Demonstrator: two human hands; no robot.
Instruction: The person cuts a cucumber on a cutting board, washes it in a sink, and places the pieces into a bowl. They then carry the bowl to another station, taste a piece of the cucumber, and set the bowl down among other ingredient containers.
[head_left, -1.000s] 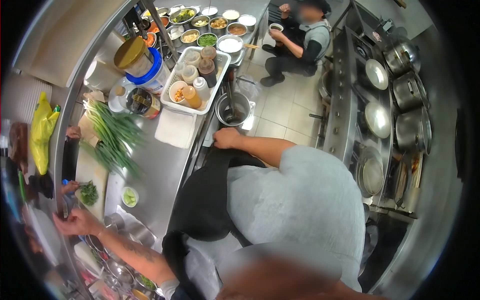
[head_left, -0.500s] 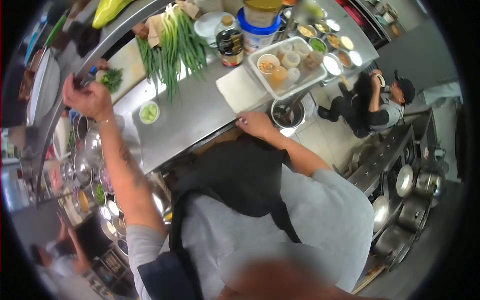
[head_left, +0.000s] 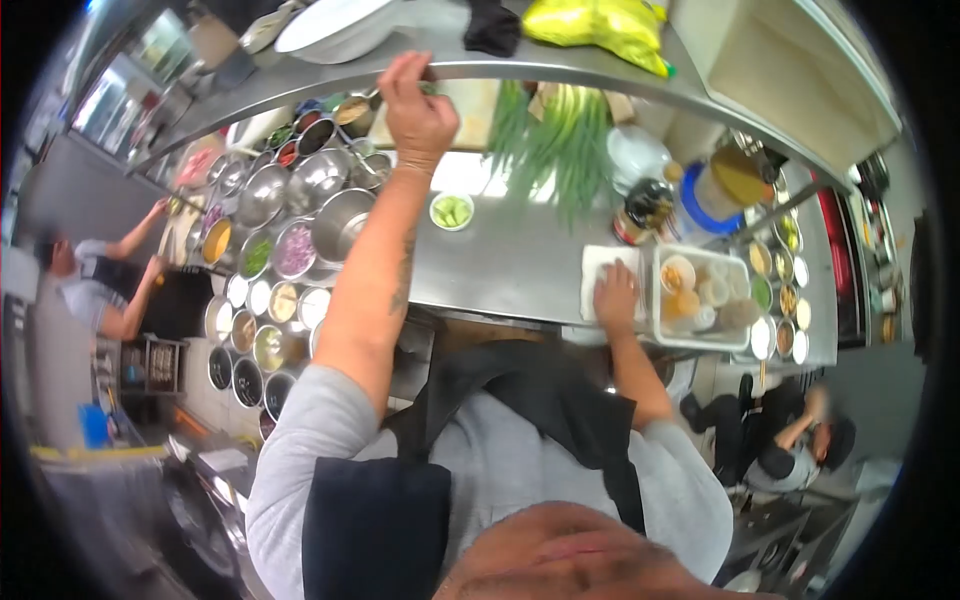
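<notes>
My left hand (head_left: 418, 112) is raised to the front edge of the overhead metal shelf (head_left: 590, 78), its fingers hooked over that edge. Behind and below it lies a cutting board (head_left: 470, 118), partly hidden. My right hand (head_left: 615, 292) rests with fingers spread on a folded white cloth (head_left: 598, 262) on the steel counter (head_left: 500, 270). Directly beside it is a clear tub (head_left: 700, 335) of squeeze bottles and a small cup. Between my hands stand a small white bowl of cut green pieces (head_left: 452, 212) and a bunch of green onions (head_left: 565, 140).
Several metal bowls and containers (head_left: 295, 250) crowd the left side. A dark bottle (head_left: 643, 210) and a blue-rimmed bucket (head_left: 705, 200) stand at the right. A white basin (head_left: 335, 28) and yellow bag (head_left: 600, 32) sit overhead. One person (head_left: 95, 285) is left, another (head_left: 785, 440) right.
The view has turned, bringing the left-hand containers further into sight. My right hand has moved from the counter's front edge onto the white cloth. My left hand stays at the shelf edge.
</notes>
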